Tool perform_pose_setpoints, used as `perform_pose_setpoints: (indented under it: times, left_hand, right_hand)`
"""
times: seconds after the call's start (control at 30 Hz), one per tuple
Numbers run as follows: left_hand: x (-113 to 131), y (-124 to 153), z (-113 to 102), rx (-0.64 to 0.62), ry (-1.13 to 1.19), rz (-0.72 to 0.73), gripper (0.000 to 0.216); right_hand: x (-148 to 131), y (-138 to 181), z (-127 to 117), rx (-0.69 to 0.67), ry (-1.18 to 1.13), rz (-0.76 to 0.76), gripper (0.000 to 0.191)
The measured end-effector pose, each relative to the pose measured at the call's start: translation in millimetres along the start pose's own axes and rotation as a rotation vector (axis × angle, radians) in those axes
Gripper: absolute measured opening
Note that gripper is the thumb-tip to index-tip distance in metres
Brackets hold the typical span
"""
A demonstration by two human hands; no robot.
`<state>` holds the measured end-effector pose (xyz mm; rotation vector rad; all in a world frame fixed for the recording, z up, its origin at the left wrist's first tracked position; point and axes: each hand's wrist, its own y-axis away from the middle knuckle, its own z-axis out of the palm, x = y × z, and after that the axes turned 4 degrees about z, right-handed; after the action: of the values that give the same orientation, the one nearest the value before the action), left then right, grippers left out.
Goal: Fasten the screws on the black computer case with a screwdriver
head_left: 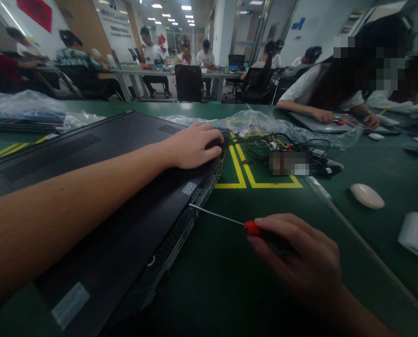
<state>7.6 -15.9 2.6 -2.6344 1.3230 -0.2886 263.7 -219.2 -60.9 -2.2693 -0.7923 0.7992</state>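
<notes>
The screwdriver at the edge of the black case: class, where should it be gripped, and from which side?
The red handle seems best, approached from the person's right. The screwdriver's thin metal shaft points left, its tip at the edge of the black case, so the thicker handle faces the right hand, whose thumb and fingers hold it.

The dark case (pixel 135 229) has a smooth, matt cover, its finish broken by finely perforated vents (pixel 50 157), and a rougher metal-looking edge (pixel 174 236). Its pale label (pixel 70 304) looks like paper with a faint sheen. The screwdriver (pixel 251 228) pairs a shiny metal shaft with red, plastic-looking material. The green worktop (pixel 363 252) is smooth and mostly matt; on it lie crinkled, glossy clear plastic film (pixel 244 120) and a smooth, softly shining plastic mouse (pixel 367 195).
</notes>
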Motion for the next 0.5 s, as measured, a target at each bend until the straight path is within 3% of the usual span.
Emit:
perform_pose_setpoints:
  times: [0.27,0.5]
  left_hand:
    - [1.5,0.2,-1.3,-0.012,-0.01,-0.002,0.052]
    - [1.8,0.1,-0.4,-0.002,-0.014,-0.002,0.05]
  right_hand:
    - [-3.8,-17.5,-22.2,-0.1,0.125,-0.063,0.021]
    - [2.1,-7.4,-11.3,-0.047,0.114,-0.045,0.022]
